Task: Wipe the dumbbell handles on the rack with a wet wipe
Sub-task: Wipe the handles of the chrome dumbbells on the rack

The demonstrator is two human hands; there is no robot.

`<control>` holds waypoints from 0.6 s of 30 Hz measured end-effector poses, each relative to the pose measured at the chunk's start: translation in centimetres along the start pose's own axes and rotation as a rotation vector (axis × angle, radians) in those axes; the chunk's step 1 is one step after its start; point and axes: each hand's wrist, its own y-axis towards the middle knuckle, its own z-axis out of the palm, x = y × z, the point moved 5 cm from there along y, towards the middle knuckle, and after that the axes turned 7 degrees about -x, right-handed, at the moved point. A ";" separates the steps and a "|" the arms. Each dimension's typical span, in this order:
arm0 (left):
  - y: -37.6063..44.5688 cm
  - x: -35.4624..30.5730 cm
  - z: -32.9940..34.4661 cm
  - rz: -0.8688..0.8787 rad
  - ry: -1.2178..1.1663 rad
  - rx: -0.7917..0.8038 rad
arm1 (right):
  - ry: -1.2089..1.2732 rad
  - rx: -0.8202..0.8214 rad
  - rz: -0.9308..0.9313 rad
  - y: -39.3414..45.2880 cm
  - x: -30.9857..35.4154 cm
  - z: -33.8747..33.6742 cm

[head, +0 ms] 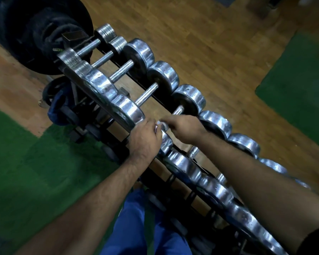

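A black rack (156,100) runs diagonally from upper left to lower right and carries several chrome dumbbells (163,78) with bare steel handles (146,94). My left hand (144,140) and my right hand (184,128) meet over the middle of the rack, above one dumbbell's near head. A small white wet wipe (159,124) shows between the fingertips of both hands, pinched from each side. The handle under my right hand is mostly hidden; only its far end (179,110) shows.
Black weight plates (42,32) stand at the rack's upper left end. Green mats (22,172) lie on the wooden floor (219,43) on both sides. Smaller dark weights sit on a lower shelf (77,115). My blue trousers (140,227) are close to the rack.
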 end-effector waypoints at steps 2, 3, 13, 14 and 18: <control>-0.7 -0.3 0.9 -0.056 -0.033 -0.022 | -0.122 0.067 -0.122 -0.7 0.2 1.3; -1.0 -0.5 1.4 -0.082 -0.037 -0.032 | -0.161 0.077 -0.163 -1.1 0.1 1.8; -1.6 -1.5 3.2 -0.121 0.187 -0.059 | -0.219 -0.041 -0.112 0.0 -2.3 1.7; -1.4 -1.7 3.3 -0.121 0.204 -0.047 | -0.225 -0.015 -0.186 -0.6 -1.2 2.4; -0.6 -2.5 3.7 -0.114 0.253 -0.011 | -0.215 -0.065 -0.091 -0.2 -3.0 2.1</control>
